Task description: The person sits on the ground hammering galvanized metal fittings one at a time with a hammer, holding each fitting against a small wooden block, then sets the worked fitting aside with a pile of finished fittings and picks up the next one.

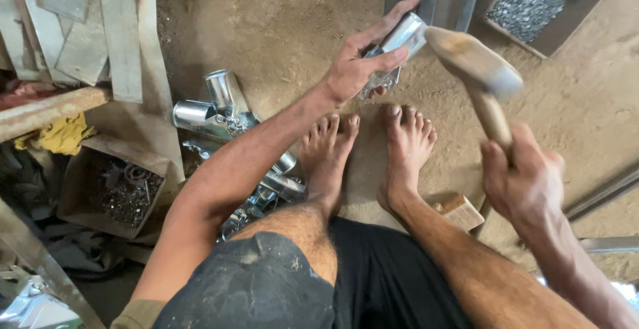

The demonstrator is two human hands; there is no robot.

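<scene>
- Dusty dirt floor [279,29] lies open ahead, hemmed by wooden planks [80,29] on one side.
- Left hand [363,63] clamps a shiny metal tube [403,36] just beyond the bare toes.
- Right hand [522,179] fists a wooden-handled hammer [476,69], its blurred head touching the tube's end.

An open brown cardboard box [110,186] sits on the floor well to the left of the left hand [359,66], below it in the view; it is roughly square, its flaps folded out, and holds small dark metal bits. No labels, signs or screens show.
</scene>
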